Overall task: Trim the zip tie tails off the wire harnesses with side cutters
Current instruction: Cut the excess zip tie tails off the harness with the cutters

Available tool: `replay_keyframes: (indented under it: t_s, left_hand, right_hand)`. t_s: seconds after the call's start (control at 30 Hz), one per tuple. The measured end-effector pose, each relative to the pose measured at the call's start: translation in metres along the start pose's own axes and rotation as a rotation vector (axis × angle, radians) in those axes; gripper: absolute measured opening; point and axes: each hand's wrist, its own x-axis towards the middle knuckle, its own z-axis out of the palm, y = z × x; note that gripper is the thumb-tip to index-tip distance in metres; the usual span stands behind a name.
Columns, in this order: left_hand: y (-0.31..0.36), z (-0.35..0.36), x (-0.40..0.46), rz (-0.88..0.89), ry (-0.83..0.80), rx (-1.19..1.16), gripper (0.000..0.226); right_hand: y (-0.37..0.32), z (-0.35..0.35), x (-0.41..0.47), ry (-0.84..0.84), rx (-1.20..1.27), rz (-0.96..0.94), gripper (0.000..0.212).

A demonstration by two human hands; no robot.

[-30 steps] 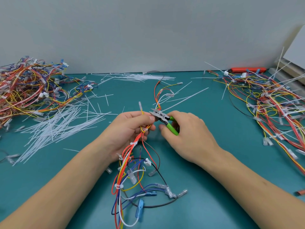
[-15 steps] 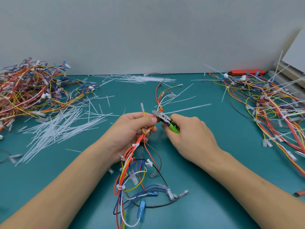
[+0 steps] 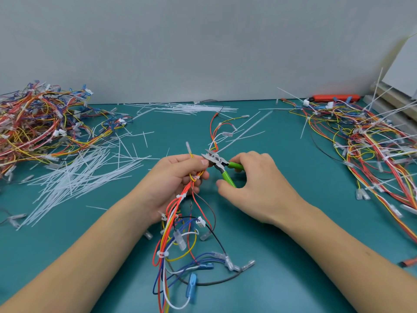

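- Far left: one big tangled pile of wire harnesses (image 3: 38, 123) on the teal surface (image 3: 282, 222); too knotted to count the harnesses in it.
- Just right of that pile: a loose fan of cut zip tie tails (image 3: 74, 179), white, too many to count. A second, thinner scatter of white strips (image 3: 191, 108) lies at the back by the wall.
- Left hand (image 3: 178, 177): fingers curled round the upper part of the one harness being worked (image 3: 176, 222), thumb on top. Its lower wires hang toward the camera and spread over the surface, with white ties and clear and blue terminals along them.
- One clear terminal (image 3: 187, 146) sticks up above the left fingers.
- Side cutters (image 3: 220, 164), one pair, green handles: blades parted, tip right beside the left thumb. Can't tell whether a tail sits between the blades.
- Right hand (image 3: 255, 186): loosely wrapped round the green handles, thumb under, fingers over. The two hands sit close together, mid-surface.
- Behind the cutters: the harness's far wires (image 3: 216, 127) and a few long uncut strips running off to the back right.
- Right: a second harness pile (image 3: 365, 150), long white tails still sticking out of it.
- Back right: one orange-red tool (image 3: 334, 98) by the wall; a small orange-red item (image 3: 409, 262) at the right edge, unclear what.
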Motion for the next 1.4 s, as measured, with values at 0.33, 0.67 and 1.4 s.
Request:
replay_keyframes:
  t_s: [0.33, 0.67, 1.4]
  left_hand:
    - [-0.001, -0.001, 0.001, 0.005, 0.016, 0.012, 0.009]
    - [0.005, -0.003, -0.001, -0.028, -0.057, -0.012, 0.008]
    - [0.006, -0.003, -0.002, -0.072, -0.034, -0.036, 0.020]
  right_hand:
    - [-0.011, 0.008, -0.013, 0.011, -0.248, 0.064, 0.048]
    - [-0.001, 0.001, -0.004, 0.104, -0.064, -0.072, 0.039]
    - [0.004, -0.004, 0.000, 0.063, -0.008, -0.062, 0.017]
